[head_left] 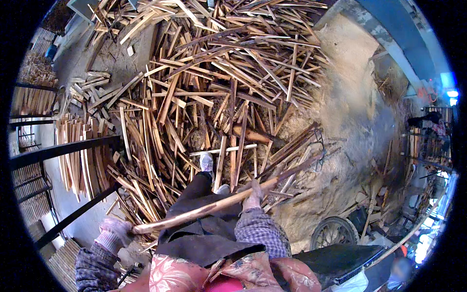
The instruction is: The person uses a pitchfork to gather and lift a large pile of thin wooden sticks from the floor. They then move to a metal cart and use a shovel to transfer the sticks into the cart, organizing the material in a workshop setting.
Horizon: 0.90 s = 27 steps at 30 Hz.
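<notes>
A long, pale wooden strip (209,208) runs aslant across my lap and dark apron, its left end lower than its right. My right hand (254,195) is closed round it toward the right. At its left end is my left hand (116,228), in a pinkish glove, its fingers closed on the tip and partly blurred. Past my right hand, a darker length of wood (299,168) lies in line with the strip; I cannot tell whether the two are one piece. My shoe (206,162) stands among loose sticks.
A big heap of loose wooden strips (228,63) covers the ground ahead. Upright bundled strips (82,155) stand at the left beside dark metal bars (68,148). Rightward are sandy, sawdust-like ground (350,112), a spoked wheel (333,232) and a dark cart-like tray (335,263).
</notes>
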Available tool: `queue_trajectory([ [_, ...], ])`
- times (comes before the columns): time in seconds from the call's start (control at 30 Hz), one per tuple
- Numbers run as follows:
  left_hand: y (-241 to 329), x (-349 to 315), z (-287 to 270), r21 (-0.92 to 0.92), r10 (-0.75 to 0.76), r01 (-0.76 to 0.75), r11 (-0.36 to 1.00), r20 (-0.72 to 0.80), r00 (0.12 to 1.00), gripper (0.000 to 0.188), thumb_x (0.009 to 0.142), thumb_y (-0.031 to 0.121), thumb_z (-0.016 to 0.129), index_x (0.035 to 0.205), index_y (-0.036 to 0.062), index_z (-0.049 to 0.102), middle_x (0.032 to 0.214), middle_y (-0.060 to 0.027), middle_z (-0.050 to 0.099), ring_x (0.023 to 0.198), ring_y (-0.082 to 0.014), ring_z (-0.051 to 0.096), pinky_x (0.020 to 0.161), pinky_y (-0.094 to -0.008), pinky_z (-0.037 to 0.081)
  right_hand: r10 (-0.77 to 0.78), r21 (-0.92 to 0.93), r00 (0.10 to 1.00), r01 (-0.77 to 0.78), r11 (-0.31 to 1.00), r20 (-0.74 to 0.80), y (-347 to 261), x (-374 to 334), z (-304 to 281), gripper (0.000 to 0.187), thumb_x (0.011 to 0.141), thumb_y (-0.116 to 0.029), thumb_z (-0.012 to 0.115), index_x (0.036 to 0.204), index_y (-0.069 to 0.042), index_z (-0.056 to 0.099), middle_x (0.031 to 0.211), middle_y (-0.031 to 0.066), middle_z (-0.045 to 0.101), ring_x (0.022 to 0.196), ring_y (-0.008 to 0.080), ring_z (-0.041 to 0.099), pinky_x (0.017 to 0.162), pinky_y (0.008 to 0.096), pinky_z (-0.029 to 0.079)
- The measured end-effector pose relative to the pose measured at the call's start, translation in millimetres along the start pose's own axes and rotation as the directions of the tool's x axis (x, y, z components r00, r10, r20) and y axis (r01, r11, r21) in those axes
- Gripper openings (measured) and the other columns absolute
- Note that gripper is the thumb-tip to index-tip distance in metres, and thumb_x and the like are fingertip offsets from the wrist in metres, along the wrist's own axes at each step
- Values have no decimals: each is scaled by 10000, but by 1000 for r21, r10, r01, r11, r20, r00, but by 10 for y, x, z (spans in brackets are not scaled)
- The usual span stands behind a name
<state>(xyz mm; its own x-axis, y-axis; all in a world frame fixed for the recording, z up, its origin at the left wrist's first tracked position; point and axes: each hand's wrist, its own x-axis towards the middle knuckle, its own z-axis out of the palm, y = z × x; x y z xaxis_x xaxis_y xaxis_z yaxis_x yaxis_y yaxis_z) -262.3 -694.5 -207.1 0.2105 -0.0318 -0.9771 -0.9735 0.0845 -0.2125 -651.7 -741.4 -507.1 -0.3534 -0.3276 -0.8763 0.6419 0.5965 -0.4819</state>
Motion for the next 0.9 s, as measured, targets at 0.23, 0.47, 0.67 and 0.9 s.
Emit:
queue_trajectory([
  [0.23,-356,202,-171,-115,141,-149,982,-76,987,349,699,430,596,911,154,624,807,-94,647,798,-261,633,679,-370,497,-28,-133,999,24,991,-31,-335,331,106,314,713,-376,617,719,-78,517,703,80,508,565,217,485,543,362,424],
  [0.47,-586,296,-209,-192,61,-82,978,-114,992,348,647,429,602,871,163,618,761,-109,636,733,-286,629,627,-397,495,-1,-59,999,-3,998,-53,-821,126,859,226,734,-270,625,717,-80,503,585,77,503,470,255,500,446,380,447],
  [0.67,55,1224,-211,-305,93,-95,948,-21,995,397,679,463,570,984,213,615,917,-79,648,839,-285,628,737,-387,494,-141,114,981,127,985,132,-1903,298,1361,180,768,-233,589,813,-76,513,681,84,528,543,273,532,506,425,487],
  [0.9,1642,1195,-1429,-685,-5,-174,707,-251,968,397,701,432,596,984,156,627,871,-131,644,867,-308,610,737,-396,480,-342,-68,913,365,929,223,-3439,848,2894,173,784,-212,646,815,-81,537,574,24,494,453,159,506,409,304,461],
])
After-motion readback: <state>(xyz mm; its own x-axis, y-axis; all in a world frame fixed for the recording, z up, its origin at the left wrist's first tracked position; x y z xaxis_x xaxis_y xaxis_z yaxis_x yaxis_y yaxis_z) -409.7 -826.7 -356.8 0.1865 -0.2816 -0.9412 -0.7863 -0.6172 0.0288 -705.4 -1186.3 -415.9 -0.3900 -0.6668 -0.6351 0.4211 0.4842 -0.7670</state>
